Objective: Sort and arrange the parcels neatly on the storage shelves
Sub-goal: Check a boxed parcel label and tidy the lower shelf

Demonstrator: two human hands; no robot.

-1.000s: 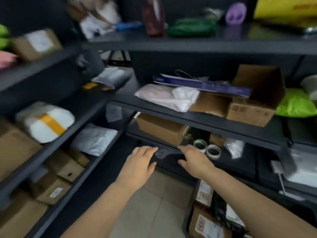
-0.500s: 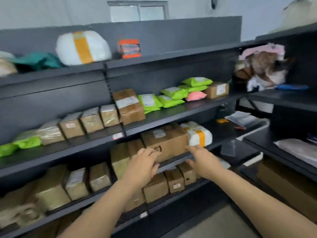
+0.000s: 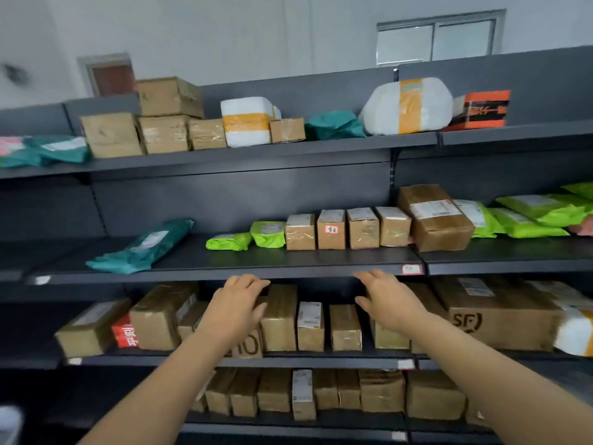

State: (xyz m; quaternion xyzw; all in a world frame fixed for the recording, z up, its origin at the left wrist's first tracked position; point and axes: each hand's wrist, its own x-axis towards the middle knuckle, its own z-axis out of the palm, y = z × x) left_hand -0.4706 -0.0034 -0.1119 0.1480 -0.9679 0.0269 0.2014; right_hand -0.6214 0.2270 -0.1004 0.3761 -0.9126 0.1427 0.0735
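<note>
Dark grey storage shelves (image 3: 288, 271) fill the head view, loaded with parcels. My left hand (image 3: 236, 305) and my right hand (image 3: 390, 300) reach forward with relaxed fingers and hold nothing, in front of a row of brown boxes (image 3: 345, 327) on the third shelf down. The shelf above carries small brown boxes (image 3: 332, 229), lime green bags (image 3: 526, 216) and a teal bag (image 3: 144, 245). The top shelf bears brown boxes (image 3: 167, 117), a white parcel with yellow tape (image 3: 407, 106) and an orange box (image 3: 481, 109). My left hand hides part of a box behind it.
A large SF-marked carton (image 3: 500, 319) sits right of my hands. More brown boxes (image 3: 321, 393) line the lowest visible shelf. A red packet (image 3: 123, 332) lies between boxes at left. A white wall with a window (image 3: 439, 38) rises behind the shelving.
The view has swung left from the corner shelves to this long shelf wall. Both hands stay stretched forward and empty, now before the third shelf's boxes.
</note>
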